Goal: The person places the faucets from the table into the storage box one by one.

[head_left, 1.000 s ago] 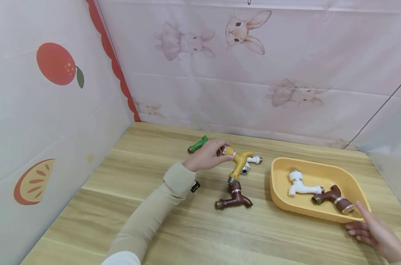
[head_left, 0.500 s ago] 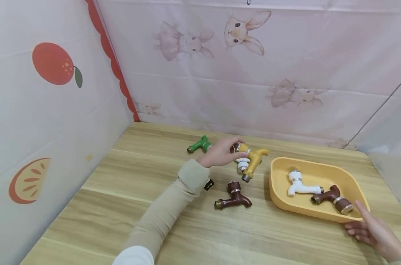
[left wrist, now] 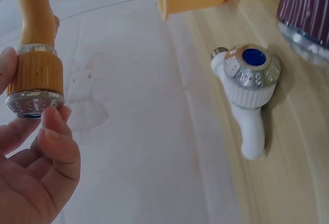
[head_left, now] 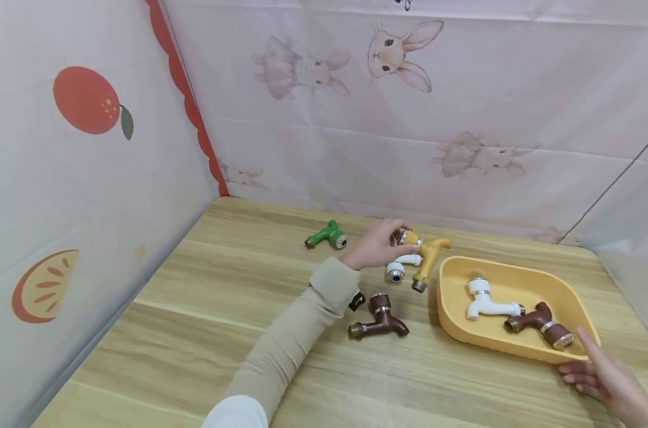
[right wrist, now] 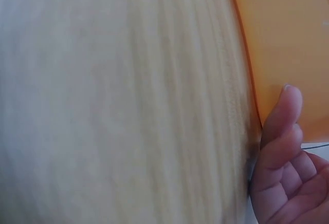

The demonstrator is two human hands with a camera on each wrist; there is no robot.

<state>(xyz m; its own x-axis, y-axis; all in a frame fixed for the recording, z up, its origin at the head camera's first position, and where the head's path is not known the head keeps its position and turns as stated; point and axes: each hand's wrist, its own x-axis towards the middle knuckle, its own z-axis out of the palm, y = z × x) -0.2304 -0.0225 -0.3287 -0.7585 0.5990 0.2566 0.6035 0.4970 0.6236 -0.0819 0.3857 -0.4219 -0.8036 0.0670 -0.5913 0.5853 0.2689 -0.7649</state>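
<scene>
My left hand pinches the ribbed knob of a yellow tap, holding it up just left of the tray; its threaded end points down. In the left wrist view, fingertips press the chrome cap of this yellow tap. Below it lies a white tap, partly covered in the head view. My right hand holds the near right corner of the yellow tray, thumb over the rim and fingers against the outside wall. Inside the tray lie a white tap and a brown tap.
A brown tap stands on the wooden table in front of the left forearm. Farther back on the left is a green tap. Printed sheets form a back wall and a left wall around the table.
My left hand has carried the yellow tap to the right, toward the tray, uncovering the green tap. My right hand and the tray have stayed in place.
</scene>
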